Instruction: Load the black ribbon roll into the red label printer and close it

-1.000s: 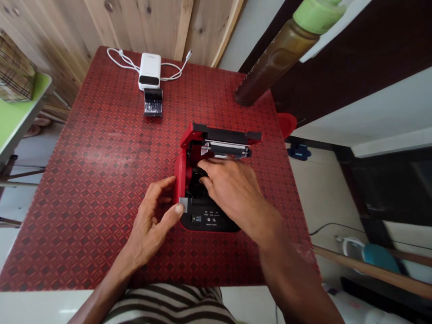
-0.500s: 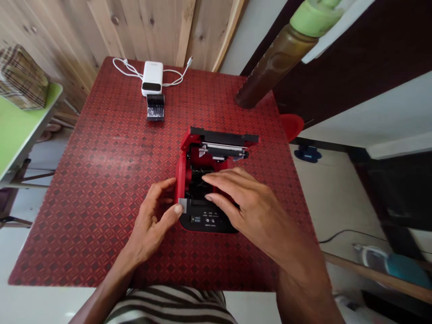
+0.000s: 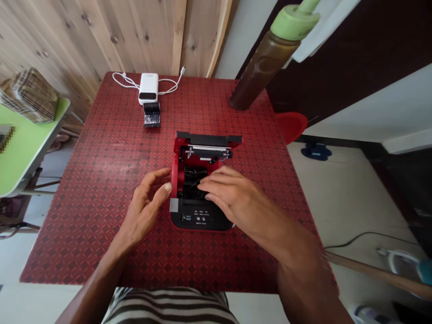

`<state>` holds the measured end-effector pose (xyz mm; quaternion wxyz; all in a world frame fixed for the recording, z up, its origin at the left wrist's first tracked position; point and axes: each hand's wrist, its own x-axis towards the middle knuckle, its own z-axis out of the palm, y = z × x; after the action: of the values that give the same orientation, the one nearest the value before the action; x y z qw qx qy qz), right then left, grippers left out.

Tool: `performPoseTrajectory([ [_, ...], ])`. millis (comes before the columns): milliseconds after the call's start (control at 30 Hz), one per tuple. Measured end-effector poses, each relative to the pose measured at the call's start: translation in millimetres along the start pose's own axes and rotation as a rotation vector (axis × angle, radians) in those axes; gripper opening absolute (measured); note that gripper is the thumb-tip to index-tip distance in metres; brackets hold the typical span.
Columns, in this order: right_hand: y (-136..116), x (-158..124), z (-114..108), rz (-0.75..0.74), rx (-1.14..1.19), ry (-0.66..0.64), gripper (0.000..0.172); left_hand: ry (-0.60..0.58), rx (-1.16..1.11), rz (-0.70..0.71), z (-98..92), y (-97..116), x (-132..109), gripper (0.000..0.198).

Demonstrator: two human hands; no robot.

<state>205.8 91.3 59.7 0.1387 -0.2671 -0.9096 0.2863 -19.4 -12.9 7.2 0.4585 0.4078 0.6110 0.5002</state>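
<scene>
Head view: hands [image 3: 145, 209] [image 3: 232, 195] at open red printer [image 3: 202, 219].

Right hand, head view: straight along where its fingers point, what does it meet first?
The right hand points left across the open compartment of the red-and-black printer. Likely first: the dark material by its fingers, if they sit that low; if they pass above it, the red left wall. Depth is unclear.

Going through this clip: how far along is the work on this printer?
Done: the red-and-black compact printer has its black-edged lid swung open. In hand: the right hand has its fingers on black material in the compartment, and the left hand is just beside the red side wall. Left: the lid is not yet closed, and a small black block lies by the white power bank.
</scene>
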Motion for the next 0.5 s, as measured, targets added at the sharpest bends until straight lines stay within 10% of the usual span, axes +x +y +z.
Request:
performPoseTrajectory([
  [200, -2.6, 9.9, 2.3, -0.04, -0.122, -0.069, 0.029, -0.014, 0.004, -0.001, 1.7, -1.2, 1.6, 0.056],
  [500, -14.2, -21.8, 10.4, -0.109, -0.146, 0.301, 0.025, 0.043, 0.012, 0.25, 1.3, 16.0, 44.4, 0.067],
])
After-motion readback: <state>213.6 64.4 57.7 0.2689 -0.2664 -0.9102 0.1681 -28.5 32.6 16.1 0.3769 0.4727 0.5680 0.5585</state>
